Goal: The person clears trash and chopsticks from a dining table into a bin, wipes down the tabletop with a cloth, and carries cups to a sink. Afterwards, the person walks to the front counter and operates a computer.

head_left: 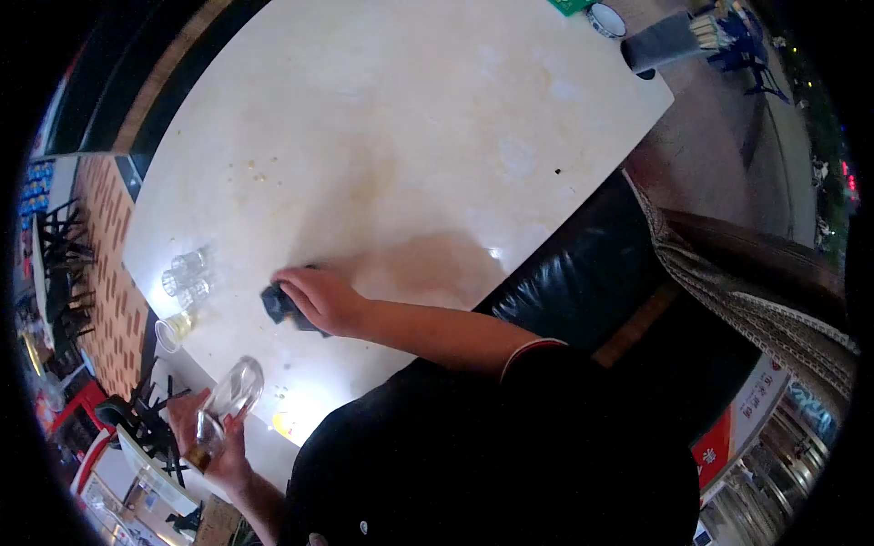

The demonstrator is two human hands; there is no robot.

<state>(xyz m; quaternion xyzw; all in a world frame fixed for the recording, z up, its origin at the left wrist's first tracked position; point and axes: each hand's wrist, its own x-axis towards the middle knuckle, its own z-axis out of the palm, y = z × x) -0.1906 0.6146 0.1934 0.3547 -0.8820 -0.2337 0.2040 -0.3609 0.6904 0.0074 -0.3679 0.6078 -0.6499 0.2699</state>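
Note:
My right hand (324,302) is closed over a dark cloth (278,308) and presses it on the pale tabletop (410,118). Off the near left edge of the table, my left hand (223,446) grips a tall clear glass container (238,387), held tilted. Something brownish shows at its lower end. Close by on the table are several small clear glasses (187,273). A cup with yellowish contents (173,331) lies tilted near the table edge.
Crumbs (251,166) and wet smears mark the tabletop. A dark bench seat (574,268) runs along the right side. At the far right corner stand a bowl (606,20) and a grey holder with sticks (660,41). A yellow-orange item (284,425) lies at the near edge.

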